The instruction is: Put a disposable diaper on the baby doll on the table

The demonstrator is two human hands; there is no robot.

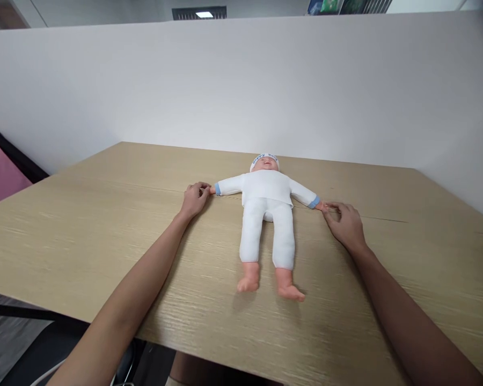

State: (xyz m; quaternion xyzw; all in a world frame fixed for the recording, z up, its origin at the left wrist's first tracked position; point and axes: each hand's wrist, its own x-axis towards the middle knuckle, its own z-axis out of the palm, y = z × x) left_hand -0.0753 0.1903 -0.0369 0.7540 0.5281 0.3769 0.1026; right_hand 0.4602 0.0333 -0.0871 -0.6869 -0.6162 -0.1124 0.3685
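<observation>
A baby doll (268, 187) in a white top and trousers with blue cuffs lies on its back on the wooden table (84, 225). Its head, in a white hat with blue lettering, points away from me, and its bare feet point towards me. Both doll arms are stretched out sideways. At the left, my left hand (196, 198) is closed, pinching one doll hand between thumb and fingers. My right hand (345, 224) pinches the other doll hand at the right, thumb and fingertips together around it.
Behind the table stands a white partition (241, 86). To the left is a pink and black chair back (2, 171). A dark chair seat (44, 348) shows below the table's front edge. Thin cracks run across the tabletop.
</observation>
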